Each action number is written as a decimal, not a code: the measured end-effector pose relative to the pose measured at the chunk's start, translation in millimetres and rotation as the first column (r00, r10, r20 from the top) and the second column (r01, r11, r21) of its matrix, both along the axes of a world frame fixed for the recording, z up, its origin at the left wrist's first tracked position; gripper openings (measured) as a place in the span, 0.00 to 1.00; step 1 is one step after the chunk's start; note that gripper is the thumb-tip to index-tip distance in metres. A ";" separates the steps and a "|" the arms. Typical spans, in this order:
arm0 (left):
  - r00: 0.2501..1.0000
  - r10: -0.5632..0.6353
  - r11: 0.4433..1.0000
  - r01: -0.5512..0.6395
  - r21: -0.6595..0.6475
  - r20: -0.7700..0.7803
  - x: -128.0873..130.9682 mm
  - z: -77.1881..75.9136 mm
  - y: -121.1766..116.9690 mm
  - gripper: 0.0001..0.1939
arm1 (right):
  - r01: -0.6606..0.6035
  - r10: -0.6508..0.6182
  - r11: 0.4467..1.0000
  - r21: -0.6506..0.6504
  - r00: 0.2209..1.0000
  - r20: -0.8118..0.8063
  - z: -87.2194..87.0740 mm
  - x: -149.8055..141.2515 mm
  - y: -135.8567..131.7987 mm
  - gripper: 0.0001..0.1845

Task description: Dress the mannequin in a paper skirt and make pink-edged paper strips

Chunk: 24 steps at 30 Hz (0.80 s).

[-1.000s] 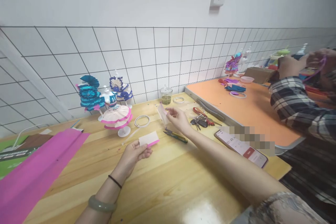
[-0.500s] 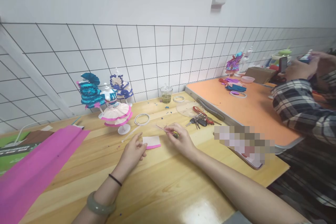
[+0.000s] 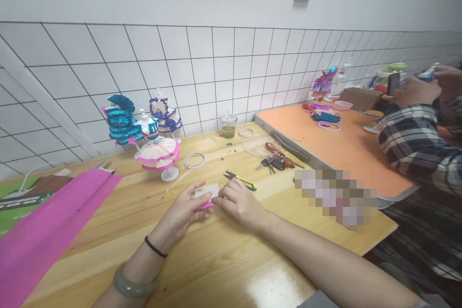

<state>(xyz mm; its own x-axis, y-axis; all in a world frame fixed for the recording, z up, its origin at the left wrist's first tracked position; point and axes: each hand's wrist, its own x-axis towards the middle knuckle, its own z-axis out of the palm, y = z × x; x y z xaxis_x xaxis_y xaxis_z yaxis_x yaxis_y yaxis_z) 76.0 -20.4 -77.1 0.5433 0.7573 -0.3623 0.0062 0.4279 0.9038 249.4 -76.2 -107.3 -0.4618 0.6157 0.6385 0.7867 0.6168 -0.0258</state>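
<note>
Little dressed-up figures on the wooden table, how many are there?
3: the teal one at left, the pink-trimmed one in front, and the blue-trimmed one behind it, toward the wall.

On the surface point(image 3: 231, 255), taking the paper piece point(image 3: 209, 191) as centre: snips point(image 3: 241, 182) at 2 o'clock, keys point(image 3: 271, 165) beyond; first ring point(image 3: 195, 168) at 11; three miniature dress forms point(image 3: 153, 147) between 10 and 11, one before two; lidded cup point(image 3: 228, 129) past 12, second ring point(image 3: 246, 136) just beside, at 1.
</note>
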 end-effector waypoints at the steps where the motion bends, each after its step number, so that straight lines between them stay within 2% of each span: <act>1: 1.000 0.012 1.000 -0.012 0.009 0.000 -0.3 0.4 0.1 0.40 | -0.003 0.002 1.000 -0.023 1.000 -0.007 -0.7 0.0 -0.6 0.13; 3: 1.000 0.020 0.999 -0.020 0.040 0.001 -1.0 0.7 1.9 0.43 | -0.017 0.008 0.994 -0.105 0.996 -0.085 -2.8 1.4 -1.2 0.16; 5: 0.999 0.042 0.991 -0.039 0.127 -0.021 -1.5 1.1 4.7 0.43 | -0.078 -0.008 0.964 -0.253 0.947 -0.322 -5.2 4.0 -0.2 0.22; 6: 0.997 0.061 0.980 -0.053 0.191 -0.037 -1.5 1.5 5.9 0.44 | -0.140 -0.051 0.930 -0.339 0.865 -0.499 -6.4 5.5 1.1 0.25; 8: 0.993 0.097 0.944 -0.073 0.323 -0.059 -1.1 2.7 7.4 0.44 | -0.291 -0.203 0.843 -0.452 0.607 -0.769 -8.5 7.9 5.1 0.26; 9: 0.992 0.105 0.925 -0.074 0.374 -0.063 -0.6 3.3 7.4 0.44 | -0.357 -0.278 0.803 -0.478 0.485 -0.829 -9.3 8.6 7.3 0.24; 10: 0.993 0.101 0.911 -0.067 0.407 -0.064 0.0 3.7 7.0 0.45 | -0.407 -0.335 0.769 -0.493 0.401 -0.853 -9.7 8.7 9.4 0.22; 11: 0.994 0.088 0.903 -0.053 0.426 -0.063 0.6 3.6 6.4 0.45 | -0.444 -0.373 0.739 -0.507 0.358 -0.856 -9.8 8.4 11.0 0.19; 13: 0.998 0.043 0.898 -0.014 0.439 -0.056 1.9 1.8 4.9 0.45 | -0.519 -0.421 0.671 -0.529 0.320 -0.848 -8.9 6.6 12.2 0.18; 16: 0.999 -0.005 0.904 0.024 0.427 -0.046 2.8 -4.8 4.2 0.45 | -0.609 -0.478 0.585 -0.535 0.274 -0.835 -6.7 4.1 10.6 0.24; 19: 0.999 -0.020 0.911 0.038 0.410 -0.048 2.1 -10.4 5.1 0.46 | -0.619 -0.515 0.582 -0.527 0.221 -0.828 -5.2 5.2 9.1 0.34; 21: 0.998 -0.034 0.915 0.050 0.401 -0.048 1.2 -11.0 5.4 0.46 | -0.616 -0.535 0.579 -0.534 0.208 -0.819 -4.7 7.7 8.8 0.35; 24: 0.996 -0.068 0.919 0.082 0.385 -0.050 -1.5 -9.2 6.7 0.46 | -0.610 -0.569 0.543 -0.577 0.239 -0.787 -4.8 12.0 8.9 0.33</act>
<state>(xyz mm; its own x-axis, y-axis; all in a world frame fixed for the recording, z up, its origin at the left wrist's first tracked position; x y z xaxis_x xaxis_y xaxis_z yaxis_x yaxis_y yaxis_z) 74.5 -13.7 -86.4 0.5962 0.7999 -0.0690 0.0589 0.0421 0.9974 261.4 -67.4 -112.1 -0.0033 0.9915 -0.1304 -0.2081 -0.1283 -0.9697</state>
